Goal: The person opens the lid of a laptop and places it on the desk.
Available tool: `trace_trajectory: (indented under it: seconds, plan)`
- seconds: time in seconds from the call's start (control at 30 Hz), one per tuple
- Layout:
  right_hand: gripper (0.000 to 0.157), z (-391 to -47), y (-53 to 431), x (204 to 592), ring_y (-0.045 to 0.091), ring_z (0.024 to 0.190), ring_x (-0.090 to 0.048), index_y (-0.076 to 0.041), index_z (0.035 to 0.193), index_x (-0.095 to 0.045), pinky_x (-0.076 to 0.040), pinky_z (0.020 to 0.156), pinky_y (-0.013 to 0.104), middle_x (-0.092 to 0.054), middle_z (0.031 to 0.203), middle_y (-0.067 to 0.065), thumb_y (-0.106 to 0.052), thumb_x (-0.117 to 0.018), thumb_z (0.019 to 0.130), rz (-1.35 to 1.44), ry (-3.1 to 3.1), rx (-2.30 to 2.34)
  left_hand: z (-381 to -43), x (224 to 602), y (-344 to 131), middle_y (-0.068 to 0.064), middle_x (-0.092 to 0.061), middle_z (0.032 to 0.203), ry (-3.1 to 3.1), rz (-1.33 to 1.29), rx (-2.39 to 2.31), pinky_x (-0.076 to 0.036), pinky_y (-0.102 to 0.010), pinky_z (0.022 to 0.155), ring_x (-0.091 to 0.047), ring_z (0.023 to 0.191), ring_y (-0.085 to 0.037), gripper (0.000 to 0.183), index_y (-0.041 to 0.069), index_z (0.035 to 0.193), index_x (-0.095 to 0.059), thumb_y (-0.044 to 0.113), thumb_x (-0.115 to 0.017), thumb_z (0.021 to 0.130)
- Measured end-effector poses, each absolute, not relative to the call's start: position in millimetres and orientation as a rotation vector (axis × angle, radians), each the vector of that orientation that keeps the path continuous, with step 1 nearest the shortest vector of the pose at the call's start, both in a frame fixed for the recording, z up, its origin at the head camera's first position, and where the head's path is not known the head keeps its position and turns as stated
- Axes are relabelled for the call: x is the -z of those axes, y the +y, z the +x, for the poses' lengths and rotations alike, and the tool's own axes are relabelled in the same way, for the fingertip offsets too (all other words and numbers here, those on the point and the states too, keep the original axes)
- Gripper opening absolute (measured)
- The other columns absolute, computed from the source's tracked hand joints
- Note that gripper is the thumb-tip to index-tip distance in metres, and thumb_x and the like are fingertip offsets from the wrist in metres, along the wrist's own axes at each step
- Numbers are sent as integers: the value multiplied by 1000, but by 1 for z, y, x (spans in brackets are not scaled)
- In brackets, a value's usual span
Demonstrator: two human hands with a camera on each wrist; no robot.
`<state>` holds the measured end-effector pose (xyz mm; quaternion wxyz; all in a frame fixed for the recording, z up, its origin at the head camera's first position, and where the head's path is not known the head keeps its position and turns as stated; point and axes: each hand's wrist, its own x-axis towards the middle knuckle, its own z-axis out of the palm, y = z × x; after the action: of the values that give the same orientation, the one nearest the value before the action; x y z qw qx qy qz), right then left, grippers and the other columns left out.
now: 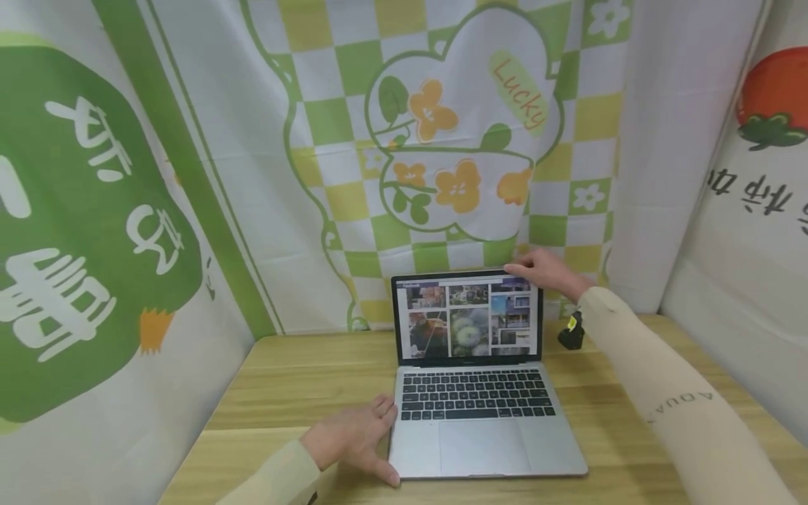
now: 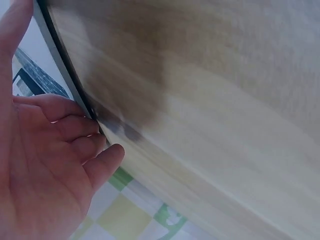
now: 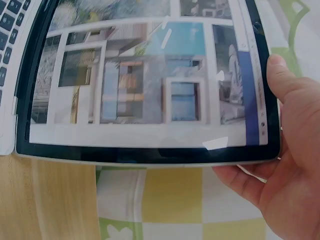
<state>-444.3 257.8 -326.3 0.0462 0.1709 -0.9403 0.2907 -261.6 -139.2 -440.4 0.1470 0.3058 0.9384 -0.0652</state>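
Note:
An opened silver laptop stands on the wooden table, its lit screen showing a grid of photos. At the base's left side, my left hand touches the edge, thumb by the front corner and fingers farther back. The left wrist view has those fingers loosely bent against the side edge. My right hand pinches the top right corner of the screen. In the right wrist view, the thumb lies at the bezel's edge while the other fingers go behind the lid, partly hidden.
A small black object with a yellow patch sits on the table right of the screen, near my right sleeve. A checkered cloth hangs close behind the laptop, and printed cloth walls stand on both sides.

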Motion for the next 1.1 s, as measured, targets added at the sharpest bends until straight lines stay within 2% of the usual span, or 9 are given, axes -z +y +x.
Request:
trace_trajectory:
  seconds: [0.27,0.4,0.5,0.57,0.7,0.8,0.9,1.0,1.1]
  plan:
    - [55,-446,262,333,12,48,-30,-15,59,-42,-35,49,28,-30,50,-7,-54,-53,97,402,-2893,-916,-262,441,-140,-17,-25,161,2704,908,223,-32,-40,119,-27,149,-32,123,2,151,-34,86,-60,66]
    - [52,-448,265,335,14,49,-42,-6,78,-63,-47,49,30,-51,59,0,-54,-53,96,339,-2904,-948,-261,441,-140,-16,-26,161,2712,908,239,-32,-40,119,-27,149,-31,123,3,152,-34,87,-60,66]
    - [55,-449,269,337,16,52,-48,-2,98,-69,-54,54,34,-62,71,5,-55,-53,96,307,-2912,-960,-262,441,-141,-16,-26,161,2714,915,243,-31,-39,120,-27,149,-31,123,4,152,-34,88,-58,65]
    - [56,-450,271,338,15,51,-48,-2,98,-68,-55,58,37,-59,68,4,-56,-52,96,287,-2917,-983,-262,442,-141,-16,-26,161,2713,923,250,-31,-39,120,-27,149,-31,123,4,152,-34,89,-57,66]
    - [56,-452,274,341,15,49,-45,-2,98,-65,-50,55,35,-48,59,0,-56,-51,97,236,-2923,-1049,-263,443,-141,-16,-26,161,2710,925,261,-30,-38,120,-27,149,-30,123,4,152,-34,89,-56,66]
    - [58,-453,274,343,15,50,-47,0,103,-65,-49,53,32,-51,62,2,-56,-51,97,194,-2919,-1101,-263,443,-141,-16,-26,161,2709,915,262,-30,-38,120,-27,150,-30,124,4,152,-34,90,-55,66]
    - [58,-454,274,346,15,53,-51,1,108,-64,-54,57,35,-58,71,6,-55,-51,97,144,-2894,-1176,-262,442,-141,-16,-26,161,2711,909,253,-30,-38,120,-27,150,-30,124,4,152,-33,89,-56,66]
    - [57,-454,274,348,18,59,-57,3,109,-62,-57,62,37,-61,79,10,-52,-51,98,92,-2866,-1254,-262,441,-141,-16,-25,161,2711,911,241,-30,-38,120,-27,149,-31,123,3,152,-34,88,-57,66]
    - [57,-452,274,351,23,68,-63,5,111,-59,-57,61,33,-63,86,13,-50,-50,99,49,-2845,-1313,-261,441,-142,-17,-26,161,2709,912,229,-30,-38,120,-27,149,-31,123,3,152,-34,88,-57,66]
